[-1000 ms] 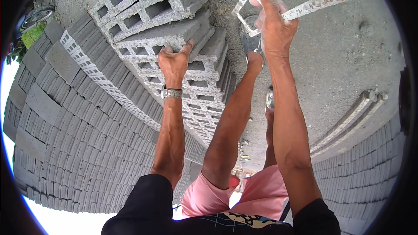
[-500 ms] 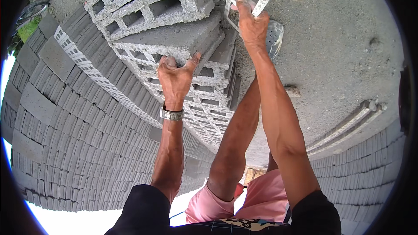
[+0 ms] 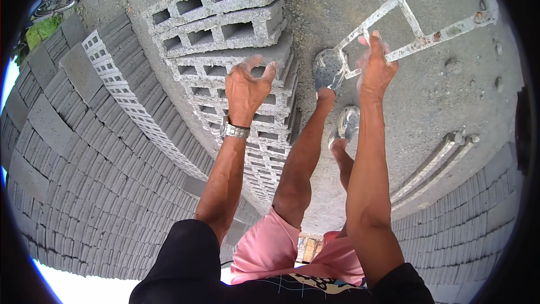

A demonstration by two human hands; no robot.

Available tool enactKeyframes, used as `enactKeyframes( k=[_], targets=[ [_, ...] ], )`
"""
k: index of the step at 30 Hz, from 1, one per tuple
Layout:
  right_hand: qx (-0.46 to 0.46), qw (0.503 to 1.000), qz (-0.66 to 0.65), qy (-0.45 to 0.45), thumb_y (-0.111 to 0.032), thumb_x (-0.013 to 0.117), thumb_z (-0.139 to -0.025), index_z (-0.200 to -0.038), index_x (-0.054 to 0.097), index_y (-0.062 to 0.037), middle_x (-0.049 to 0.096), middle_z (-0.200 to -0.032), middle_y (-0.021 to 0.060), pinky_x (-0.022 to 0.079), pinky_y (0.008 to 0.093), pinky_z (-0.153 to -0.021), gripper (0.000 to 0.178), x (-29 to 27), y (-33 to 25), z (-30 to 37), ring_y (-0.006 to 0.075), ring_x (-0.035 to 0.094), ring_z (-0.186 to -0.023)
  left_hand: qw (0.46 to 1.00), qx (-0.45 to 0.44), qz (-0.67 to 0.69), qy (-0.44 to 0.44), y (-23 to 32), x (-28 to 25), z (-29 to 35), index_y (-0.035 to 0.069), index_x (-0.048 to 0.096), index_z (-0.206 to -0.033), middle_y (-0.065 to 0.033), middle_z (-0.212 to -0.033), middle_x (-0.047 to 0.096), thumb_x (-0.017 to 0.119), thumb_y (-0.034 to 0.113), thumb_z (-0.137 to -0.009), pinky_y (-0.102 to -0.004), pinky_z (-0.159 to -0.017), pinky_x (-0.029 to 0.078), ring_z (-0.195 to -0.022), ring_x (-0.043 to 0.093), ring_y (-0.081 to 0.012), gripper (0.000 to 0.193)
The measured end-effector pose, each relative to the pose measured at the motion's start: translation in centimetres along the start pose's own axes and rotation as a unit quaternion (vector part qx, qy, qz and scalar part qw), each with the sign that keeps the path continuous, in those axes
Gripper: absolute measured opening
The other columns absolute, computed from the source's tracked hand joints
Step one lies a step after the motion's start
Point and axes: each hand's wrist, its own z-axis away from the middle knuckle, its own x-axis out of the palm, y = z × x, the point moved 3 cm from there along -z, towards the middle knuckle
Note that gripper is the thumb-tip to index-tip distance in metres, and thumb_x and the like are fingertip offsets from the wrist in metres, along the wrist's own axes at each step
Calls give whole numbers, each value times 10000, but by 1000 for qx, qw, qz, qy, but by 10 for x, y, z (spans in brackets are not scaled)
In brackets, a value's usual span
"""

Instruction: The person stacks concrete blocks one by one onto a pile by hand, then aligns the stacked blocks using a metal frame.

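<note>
My right hand (image 3: 378, 70) grips a pale, cement-crusted metal frame (image 3: 412, 19) with crossbars like a short ladder. The frame slants up and to the right above the ground. My left hand (image 3: 246, 89) wears a metal-banded watch (image 3: 235, 130). Its thumb and fingers are apart, with nothing between them, in front of a tall stack of grey hollow concrete blocks (image 3: 202, 81). Whether its fingertips touch the stack I cannot tell. Two blocks (image 3: 225, 29) lie askew on top of the stack, their hollows facing me.
Long rows of stacked grey blocks (image 3: 95, 174) fill the left side. More block rows (image 3: 467, 225) line the lower right. Two pale bars (image 3: 430, 166) lie on the gritty ground. A wheel (image 3: 56, 3) shows at the far left. My dusty shoes (image 3: 329, 68) stand beside the stack.
My right hand has moved right and down, and the frame has swung over to the right. My left hand has let go of the block's edge and its fingers have spread.
</note>
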Motion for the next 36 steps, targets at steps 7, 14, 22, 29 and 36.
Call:
enactKeyframes(
  k=[7,14,22,29,36],
  targets=[
    [41,995,-80,-51,-261,658,-884,-810,677,37,530,-579,-9,283,233,-424,308,53,-16,0,36,376,-460,975,42,-101,193,16,-2,-89,-62,706,-874,-200,-741,690,762,517,-726,-438,-999,405,-777,660,-380,601],
    [-9,990,-73,-124,-283,659,-873,-836,708,50,580,-599,-12,312,272,-475,339,88,12,-37,60,392,-478,979,-69,-57,185,-5,19,-102,2,503,-544,-102,-523,534,832,498,-676,-398,-565,450,-496,483,-220,609],
    [-30,992,28,-123,-323,619,-938,-821,688,-16,460,-593,-52,280,248,-464,336,139,-12,-22,62,392,-500,986,-101,77,108,-22,-42,-55,-15,431,-522,-59,-473,375,835,350,-716,-374,-953,412,-502,318,-229,578],
    [-187,968,-18,-164,-274,647,-879,-802,731,28,551,-568,-22,350,288,-510,322,173,73,-64,83,438,-508,989,-113,45,86,-19,-19,-62,-44,445,-563,-178,-630,494,850,391,-687,-414,-860,447,-631,451,-297,608],
    [-87,975,-37,-199,-314,679,-900,-803,686,24,447,-557,-59,274,251,-427,351,153,32,-33,35,347,-442,991,-96,7,96,-34,-36,-57,-41,433,-573,-116,-576,428,849,368,-698,-414,-650,414,-608,395,-265,597]
  ],
)
